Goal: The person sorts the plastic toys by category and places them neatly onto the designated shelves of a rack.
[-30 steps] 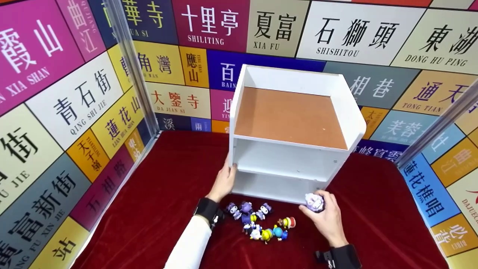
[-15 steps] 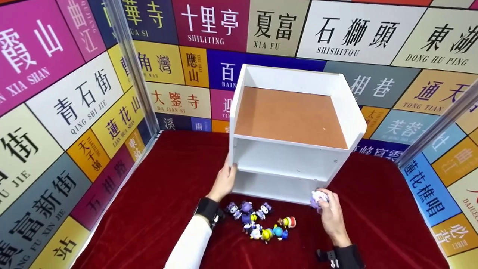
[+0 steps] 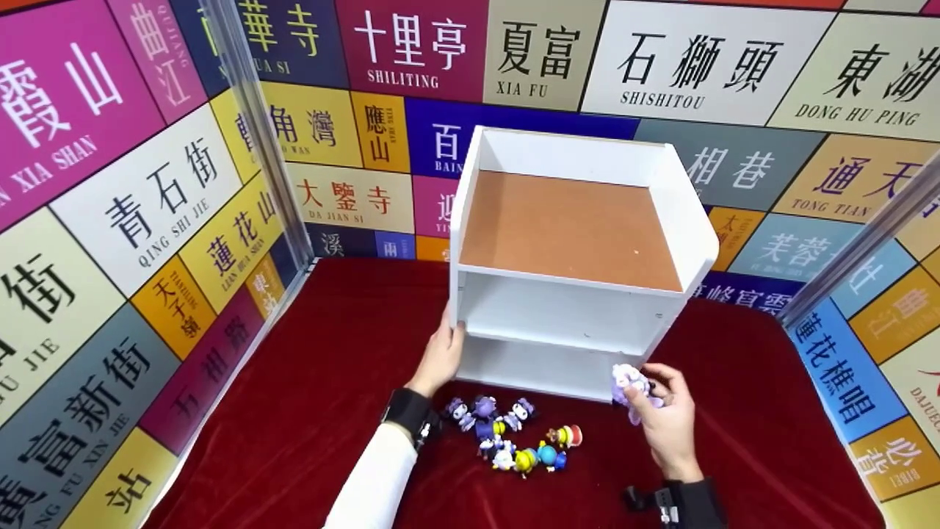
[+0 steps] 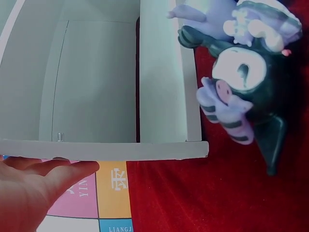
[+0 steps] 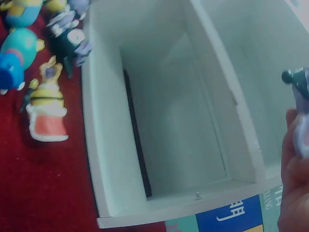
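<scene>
A small white-and-purple toy figurine (image 3: 628, 380) is pinched between the thumb and fingers of my right hand (image 3: 670, 422), beside the lower right front corner of a white shelf unit (image 3: 573, 228) with a brown top board. At the edge of the right wrist view, only part of this figurine (image 5: 301, 128) shows, with a dark bit at its top. My left hand (image 3: 438, 356) rests against the outside of the unit's left panel. In the left wrist view, its fingers (image 4: 72, 170) lie extended along that panel. Both lower compartments show bare boards.
Several toy figurines lie on the dark red cloth (image 3: 330, 441) before the unit, among them a yellow one in a red robe (image 3: 567, 436), a blue one (image 3: 547, 455) and a black-and-purple one (image 4: 241, 87). Printed sign walls (image 3: 411, 51) surround the cloth.
My right hand has shifted a little to the right and turned the figurine, so that a different side faces up. The left hand and the unit stay where they were.
</scene>
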Motion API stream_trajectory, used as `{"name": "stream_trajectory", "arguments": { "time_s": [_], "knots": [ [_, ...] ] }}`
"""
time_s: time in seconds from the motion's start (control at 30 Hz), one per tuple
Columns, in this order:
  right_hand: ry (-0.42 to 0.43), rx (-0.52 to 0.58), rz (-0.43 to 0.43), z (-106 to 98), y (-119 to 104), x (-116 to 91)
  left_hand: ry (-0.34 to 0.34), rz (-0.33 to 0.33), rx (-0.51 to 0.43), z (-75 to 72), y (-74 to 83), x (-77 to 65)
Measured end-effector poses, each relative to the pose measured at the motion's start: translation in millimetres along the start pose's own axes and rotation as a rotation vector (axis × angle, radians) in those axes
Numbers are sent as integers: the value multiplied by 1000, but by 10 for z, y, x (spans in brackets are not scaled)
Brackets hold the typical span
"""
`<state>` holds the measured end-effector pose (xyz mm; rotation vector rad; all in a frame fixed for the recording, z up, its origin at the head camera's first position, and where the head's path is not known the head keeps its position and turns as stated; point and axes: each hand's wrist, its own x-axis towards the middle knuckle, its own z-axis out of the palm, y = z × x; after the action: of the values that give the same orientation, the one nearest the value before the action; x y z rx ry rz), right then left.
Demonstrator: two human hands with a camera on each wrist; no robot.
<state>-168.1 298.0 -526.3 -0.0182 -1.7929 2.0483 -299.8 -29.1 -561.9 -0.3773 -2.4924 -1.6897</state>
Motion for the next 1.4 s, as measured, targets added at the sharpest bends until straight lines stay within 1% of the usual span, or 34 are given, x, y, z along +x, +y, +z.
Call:
{"name": "stream_trajectory", "arguments": {
  "time_s": [0.07,0.13,0.23,0.3,0.5,0.63,0.73,0.8,0.9,0.97,1.0,1.1,1.2,1.3,1.4],
  "knots": [
    [-42,32,14,-16,-72,14,9,11,9,2,2,10],
    [-85,38,19,-24,-152,34,6,12,5,2,7,20],
    [-144,57,5,-18,-287,84,5,12,5,-2,12,25],
    [-160,63,-4,-3,-386,126,5,8,5,-6,21,23],
    [-150,-14,-13,67,-733,233,18,15,16,-12,19,17],
    [-146,-22,-111,117,-977,317,17,11,14,-22,17,19],
    [-106,-58,-186,126,-1172,414,15,9,12,-28,26,13],
    [-70,-106,-211,113,-1300,484,18,9,15,-27,26,8],
    [-29,-191,-219,83,-1483,591,30,7,27,-23,21,-5],
    [-28,-237,-221,59,-1599,658,48,9,40,-15,16,-8],
    [-35,-289,-237,46,-1655,693,56,10,45,-11,14,-9],
    [-88,-461,-319,8,-1806,777,64,11,53,5,11,-13],
    [-140,-625,-444,-4,-1913,845,56,6,53,20,13,-20],
    [-172,-707,-524,41,-1982,914,50,3,51,30,18,-25],
    [-166,-816,-573,113,-2045,989,44,7,36,40,28,-25]
  ]
}}
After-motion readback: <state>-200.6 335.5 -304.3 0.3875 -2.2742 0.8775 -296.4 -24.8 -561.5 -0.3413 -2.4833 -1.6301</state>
